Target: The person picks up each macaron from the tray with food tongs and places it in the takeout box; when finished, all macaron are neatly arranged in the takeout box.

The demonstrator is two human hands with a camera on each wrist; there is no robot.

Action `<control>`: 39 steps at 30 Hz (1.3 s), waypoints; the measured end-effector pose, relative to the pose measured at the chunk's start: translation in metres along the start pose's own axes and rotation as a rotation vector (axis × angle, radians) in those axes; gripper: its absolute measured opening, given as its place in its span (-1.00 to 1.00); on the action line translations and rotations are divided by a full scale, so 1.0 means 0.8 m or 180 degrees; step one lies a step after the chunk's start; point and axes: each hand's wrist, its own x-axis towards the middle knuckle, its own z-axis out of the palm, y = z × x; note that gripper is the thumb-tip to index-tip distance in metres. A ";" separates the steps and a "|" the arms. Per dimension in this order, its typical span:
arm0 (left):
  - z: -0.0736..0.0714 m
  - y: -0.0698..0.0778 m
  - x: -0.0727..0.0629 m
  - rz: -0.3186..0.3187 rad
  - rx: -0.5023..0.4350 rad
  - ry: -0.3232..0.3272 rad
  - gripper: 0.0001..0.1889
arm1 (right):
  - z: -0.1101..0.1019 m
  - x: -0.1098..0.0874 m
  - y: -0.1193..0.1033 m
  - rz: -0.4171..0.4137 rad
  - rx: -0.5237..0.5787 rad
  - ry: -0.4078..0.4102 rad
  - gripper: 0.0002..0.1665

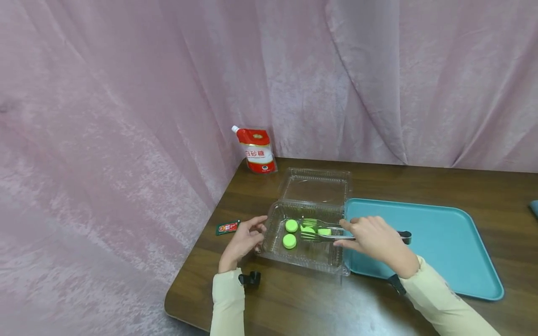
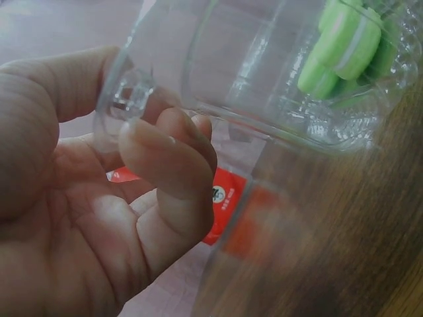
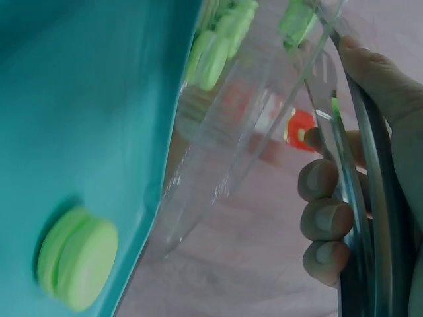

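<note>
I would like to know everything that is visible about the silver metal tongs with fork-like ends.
The silver metal tongs with fork-like ends look shiny and have two long, slim arms, joined at a rounded bend. The person's right hand grips them, the arms apart. Their tines extend over a clear plastic container of round green macarons; whether they touch one is unclear.

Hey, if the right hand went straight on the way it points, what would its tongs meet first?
Likely one of the two leftmost green macarons in the clear container, as the tongs in the right hand point left toward them; tip height is unclear, so they might pass above.
</note>
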 end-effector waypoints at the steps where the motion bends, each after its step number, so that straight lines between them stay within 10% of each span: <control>1: 0.000 0.000 0.000 0.0008 -0.0004 -0.0003 -0.33 | 0.001 0.002 -0.002 -0.0020 0.0003 -0.0029 -0.37; 21: 0.011 -0.002 0.005 -0.0056 -0.0020 -0.0079 -0.31 | 0.004 0.007 -0.009 0.0145 0.0163 -0.0504 -0.45; 39: 0.000 -0.005 0.002 -0.0054 0.0028 0.0044 -0.36 | -0.008 -0.026 0.002 0.0518 0.0256 0.0126 -0.34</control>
